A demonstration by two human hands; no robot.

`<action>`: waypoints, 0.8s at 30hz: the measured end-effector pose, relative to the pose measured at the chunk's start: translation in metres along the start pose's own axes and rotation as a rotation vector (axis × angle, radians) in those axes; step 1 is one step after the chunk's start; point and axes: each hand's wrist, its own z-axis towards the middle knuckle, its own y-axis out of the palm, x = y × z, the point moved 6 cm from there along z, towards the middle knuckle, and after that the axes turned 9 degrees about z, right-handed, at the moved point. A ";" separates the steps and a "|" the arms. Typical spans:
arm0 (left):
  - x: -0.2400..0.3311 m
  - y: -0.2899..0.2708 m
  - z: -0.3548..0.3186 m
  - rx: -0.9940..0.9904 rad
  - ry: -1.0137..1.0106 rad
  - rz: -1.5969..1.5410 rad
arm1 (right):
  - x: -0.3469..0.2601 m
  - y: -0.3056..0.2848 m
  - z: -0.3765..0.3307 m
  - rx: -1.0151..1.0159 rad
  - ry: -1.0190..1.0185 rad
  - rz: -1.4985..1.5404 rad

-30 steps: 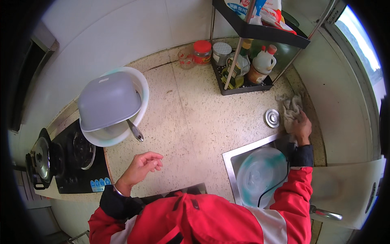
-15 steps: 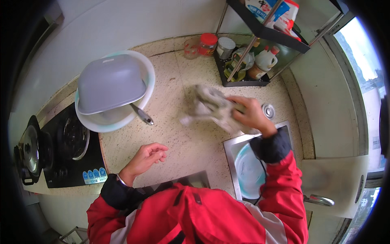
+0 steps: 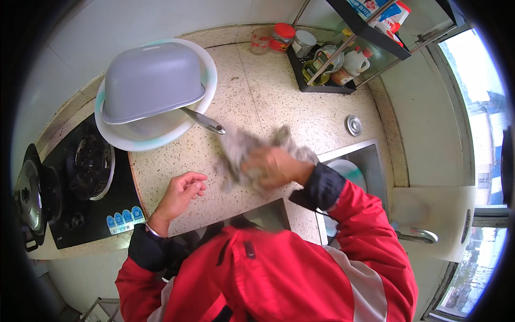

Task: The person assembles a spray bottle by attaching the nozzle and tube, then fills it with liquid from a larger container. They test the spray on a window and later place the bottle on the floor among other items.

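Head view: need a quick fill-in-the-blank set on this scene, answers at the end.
The right hand grips a crumpled, greyish ____.
The left hand holds ____.
The grey tub sits upside down in a ____ basin.
The jar near the rack has a ____ lid.

Missing words: cloth; nothing; white; red.

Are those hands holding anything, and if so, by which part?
The right hand holds a crumpled greyish cloth, apparently by its bunched middle, since cloth shows on both sides; blur hides the exact grip. The left hand holds nothing.
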 end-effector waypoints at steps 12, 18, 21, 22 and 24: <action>-0.048 -0.015 -0.012 0.009 -0.109 -0.002 | 0.076 -0.129 0.064 0.526 0.234 -0.245; -0.057 -0.019 -0.018 0.074 -0.124 -0.041 | 0.112 -0.094 0.153 0.386 0.406 -0.415; -0.060 -0.019 -0.018 0.083 -0.083 -0.062 | 0.106 -0.064 0.134 0.325 0.365 -0.427; -0.061 -0.019 -0.016 0.083 -0.090 -0.071 | 0.097 -0.054 0.122 0.319 0.330 -0.440; -0.062 -0.018 -0.014 0.066 -0.075 -0.089 | 0.077 -0.033 0.095 0.321 0.319 -0.413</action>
